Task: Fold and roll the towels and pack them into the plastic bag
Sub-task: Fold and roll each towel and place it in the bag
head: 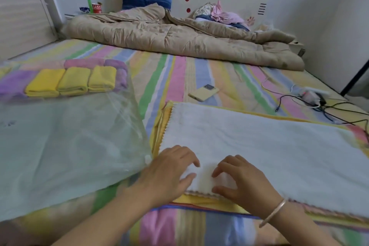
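My left grip (171, 170) and right grip (241, 181) are both down on the near left corner of the white terry towel with the scalloped hem (249, 142). It lies spread flat on top of a yellow towel (159, 126) on the bed with the pastel-striped sheet (179, 70). The fingers of both are bent. The right has its thumb at the hem and its fingertips on top, pinching the edge. The left has its thumb and fingertips pressed into the cloth, gathering a small ridge of it between the two of them. Neither is closed tight, but both have hold of the towel.

The towel looks light, soft and limp, so I judge it will sag and skew if I lift it by one corner. It seems better to keep both thumbs under the near hem and turn the edge over evenly. The terry should cling to itself and hold a fold, though it may drag the yellow one along.

The big clear plastic bag (69, 142) lies just to the left, close by the towels. At its far end sit three folded yellow towels (73, 81) in a row and some purple and pink ones (12, 84), seemingly inside it. A pale yellow phone (203, 92) lies beyond the white towel
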{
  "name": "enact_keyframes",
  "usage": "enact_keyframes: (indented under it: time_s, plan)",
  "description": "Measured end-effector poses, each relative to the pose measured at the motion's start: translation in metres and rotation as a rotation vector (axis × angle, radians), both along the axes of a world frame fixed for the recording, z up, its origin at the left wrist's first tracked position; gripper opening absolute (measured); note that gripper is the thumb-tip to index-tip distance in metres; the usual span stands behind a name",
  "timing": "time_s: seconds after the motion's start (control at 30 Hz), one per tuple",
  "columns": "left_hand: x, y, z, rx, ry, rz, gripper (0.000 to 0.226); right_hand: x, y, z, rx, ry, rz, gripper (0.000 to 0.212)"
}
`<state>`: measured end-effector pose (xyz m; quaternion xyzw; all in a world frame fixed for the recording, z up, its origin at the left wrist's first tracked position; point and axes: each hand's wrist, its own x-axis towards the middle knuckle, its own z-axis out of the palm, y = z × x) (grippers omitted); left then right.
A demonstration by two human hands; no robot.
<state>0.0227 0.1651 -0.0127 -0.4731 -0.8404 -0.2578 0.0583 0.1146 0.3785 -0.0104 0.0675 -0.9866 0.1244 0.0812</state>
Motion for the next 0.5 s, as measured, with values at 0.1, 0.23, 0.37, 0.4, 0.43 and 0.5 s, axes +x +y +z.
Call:
enact_keyframes:
  time_s: [0.1,0.23,0.37,0.4,0.43,0.5]
  plan:
    - [0.031,0.038,-0.004,0.034,0.002,-0.057,0.020,0.020,0.029,-0.006,0.069,0.075,0.010,0.029]
    - [0.057,0.094,-0.008,0.065,-0.002,-0.118,0.024,0.058,0.083,-0.005,0.116,0.081,-0.007,0.023]
    - [0.082,0.144,-0.017,0.037,0.026,-0.224,0.026,0.101,0.146,-0.003,0.098,0.074,-0.102,0.026]
    - [0.087,0.154,-0.019,0.016,0.028,-0.232,0.027,0.111,0.162,-0.002,0.076,0.083,-0.133,0.025]
    - [0.090,0.163,-0.020,0.003,0.024,-0.227,0.028,0.121,0.178,-0.001,0.058,0.088,-0.165,0.022]
    - [0.094,0.176,-0.021,0.034,-0.009,-0.179,0.029,0.137,0.206,0.004,0.049,0.087,-0.221,0.014]
